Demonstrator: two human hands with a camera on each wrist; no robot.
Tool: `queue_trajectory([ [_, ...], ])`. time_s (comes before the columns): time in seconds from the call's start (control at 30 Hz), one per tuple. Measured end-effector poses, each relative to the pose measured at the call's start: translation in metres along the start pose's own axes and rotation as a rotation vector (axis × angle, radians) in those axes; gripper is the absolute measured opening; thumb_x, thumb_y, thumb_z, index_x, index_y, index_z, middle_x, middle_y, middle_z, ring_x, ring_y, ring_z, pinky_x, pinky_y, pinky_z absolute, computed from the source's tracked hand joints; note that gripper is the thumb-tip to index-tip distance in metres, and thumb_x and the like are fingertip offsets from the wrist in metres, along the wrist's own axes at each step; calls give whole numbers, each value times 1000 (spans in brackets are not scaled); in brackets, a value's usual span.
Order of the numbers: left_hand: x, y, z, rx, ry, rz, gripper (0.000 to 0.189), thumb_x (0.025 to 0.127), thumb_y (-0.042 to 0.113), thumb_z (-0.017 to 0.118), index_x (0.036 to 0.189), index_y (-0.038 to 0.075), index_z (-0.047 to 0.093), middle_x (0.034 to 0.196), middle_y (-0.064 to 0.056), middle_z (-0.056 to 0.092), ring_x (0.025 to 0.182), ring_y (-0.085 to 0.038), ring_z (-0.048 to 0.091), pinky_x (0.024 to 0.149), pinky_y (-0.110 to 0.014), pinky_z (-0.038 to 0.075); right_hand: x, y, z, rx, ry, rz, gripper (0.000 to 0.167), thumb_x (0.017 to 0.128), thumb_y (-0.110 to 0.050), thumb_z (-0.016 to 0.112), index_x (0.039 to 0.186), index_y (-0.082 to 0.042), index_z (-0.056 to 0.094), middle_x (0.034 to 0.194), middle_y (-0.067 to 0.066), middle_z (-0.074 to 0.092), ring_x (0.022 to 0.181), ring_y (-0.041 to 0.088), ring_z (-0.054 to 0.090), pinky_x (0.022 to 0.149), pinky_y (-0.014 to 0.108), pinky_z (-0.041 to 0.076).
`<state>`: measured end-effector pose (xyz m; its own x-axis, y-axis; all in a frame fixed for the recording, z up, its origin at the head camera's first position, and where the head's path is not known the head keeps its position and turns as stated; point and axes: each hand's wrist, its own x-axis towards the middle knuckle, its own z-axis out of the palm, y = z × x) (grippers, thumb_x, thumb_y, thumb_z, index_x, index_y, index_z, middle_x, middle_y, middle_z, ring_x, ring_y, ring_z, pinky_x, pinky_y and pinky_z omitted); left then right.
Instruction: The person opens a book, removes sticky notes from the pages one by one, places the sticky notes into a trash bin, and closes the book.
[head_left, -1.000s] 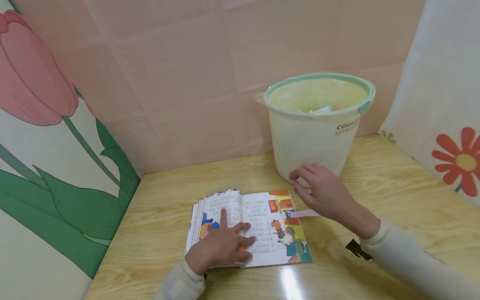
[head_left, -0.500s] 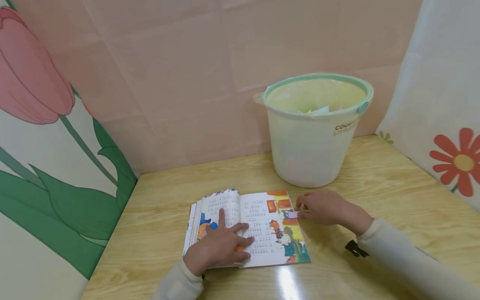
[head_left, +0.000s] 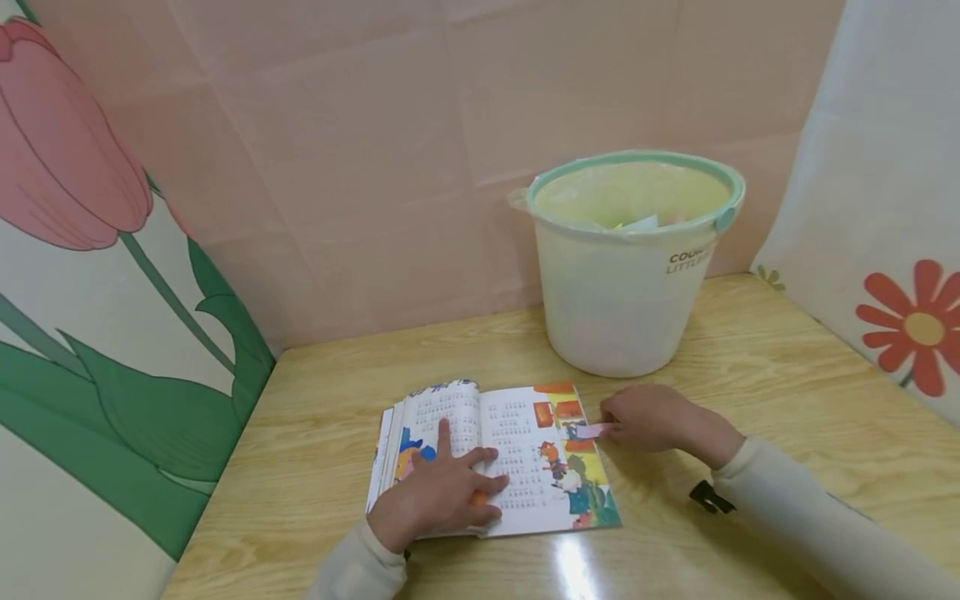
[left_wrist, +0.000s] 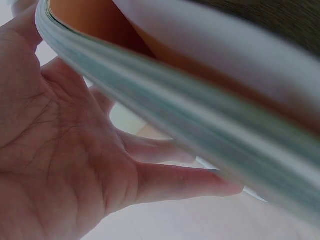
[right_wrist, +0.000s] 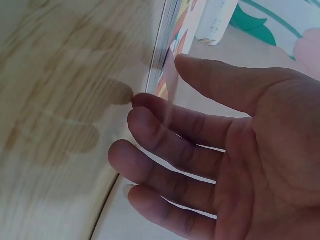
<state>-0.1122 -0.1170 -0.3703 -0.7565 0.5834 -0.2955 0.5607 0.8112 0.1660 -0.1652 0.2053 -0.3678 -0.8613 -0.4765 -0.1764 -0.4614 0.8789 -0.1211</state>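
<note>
An illustrated book (head_left: 517, 492) lies spread on the wooden table. My left hand (head_left: 438, 492) rests across its left page near the spine, fingers splayed. In the left wrist view the thick page edges (left_wrist: 175, 105) cross in front of that hand. A narrow pink paper strip (head_left: 592, 430) sticks out over the right page's outer edge. My right hand (head_left: 652, 417) is beside that edge, around the strip's outer end. From the right wrist, its thumb (right_wrist: 215, 75) and loosely bent fingers (right_wrist: 175, 150) stand apart, the faint strip between them.
A whitish bucket (head_left: 618, 292) with a green rim and a bag liner stands behind the book, pieces of paper inside. Pink sheeting (head_left: 360, 167) closes off the back of the table. Floral sheets hang left and right.
My right hand came down from in front of the bucket to the strip at the book's right edge, then shifted slightly right. The left hand stays on the page.
</note>
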Motion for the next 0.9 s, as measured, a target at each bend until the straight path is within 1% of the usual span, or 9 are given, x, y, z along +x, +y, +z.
queue_trajectory([
  [0.1,0,0,1,-2,-1,-3,42,93,55,60,135,47,58,158,13,40,145,-63,1,93,-86,29,-1,1,0,-3,-7,-3,23,95,-35,65,79,-21,56,71,-7,50,64,10,44,57,29,36],
  [0.17,0,1,1,-3,-1,-2,42,93,55,60,135,47,58,157,14,39,145,-63,1,94,-85,29,-2,1,-1,3,-10,-4,23,96,-35,63,80,-21,54,70,-7,49,64,11,43,57,28,34],
  [0.37,-1,0,1,-6,-2,-3,42,93,55,60,135,47,58,158,14,39,145,-63,0,94,-86,28,-5,-1,-5,-2,-14,-2,19,97,-30,61,82,-20,55,71,-6,50,63,12,44,56,29,35],
  [0.63,0,0,1,-21,-1,-10,42,93,57,59,134,47,59,158,15,38,146,-62,-1,94,-86,28,-2,-11,-1,-30,64,-45,22,95,-29,65,77,-24,54,64,-9,46,59,8,41,54,25,33],
  [0.77,0,0,1,-19,2,-7,42,93,56,59,134,47,59,158,14,39,145,-63,-1,94,-86,28,-3,-17,-1,-24,54,-46,18,94,-26,65,79,-24,57,66,-8,48,60,10,42,56,26,35],
  [0.9,0,0,1,-13,4,-2,42,93,56,59,134,46,59,157,14,39,145,-63,0,94,-86,28,-4,-23,-1,-17,35,-24,13,94,-24,66,82,-23,61,68,-8,51,62,11,45,58,27,37],
])
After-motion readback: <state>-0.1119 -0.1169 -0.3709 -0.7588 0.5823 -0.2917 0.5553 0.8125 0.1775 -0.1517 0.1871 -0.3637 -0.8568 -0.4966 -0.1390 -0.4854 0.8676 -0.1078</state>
